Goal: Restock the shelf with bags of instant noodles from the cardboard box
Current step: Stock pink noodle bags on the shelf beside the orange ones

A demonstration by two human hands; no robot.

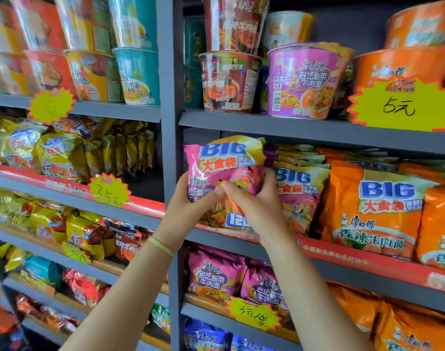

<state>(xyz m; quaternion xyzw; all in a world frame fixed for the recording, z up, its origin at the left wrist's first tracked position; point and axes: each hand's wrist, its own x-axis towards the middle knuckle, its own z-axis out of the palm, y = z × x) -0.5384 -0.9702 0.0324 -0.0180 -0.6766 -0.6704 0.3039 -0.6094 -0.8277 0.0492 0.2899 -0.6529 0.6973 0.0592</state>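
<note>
Both hands, left [191, 201] and right [254, 201], had a tight grip on the pink noodle bag [224, 163] at the shelf [317, 133].

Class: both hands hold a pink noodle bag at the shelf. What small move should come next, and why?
Probably push the pink bag back into the row: the left hand and right hand hold it at the shelf edge, beside matching pink bags.
</note>
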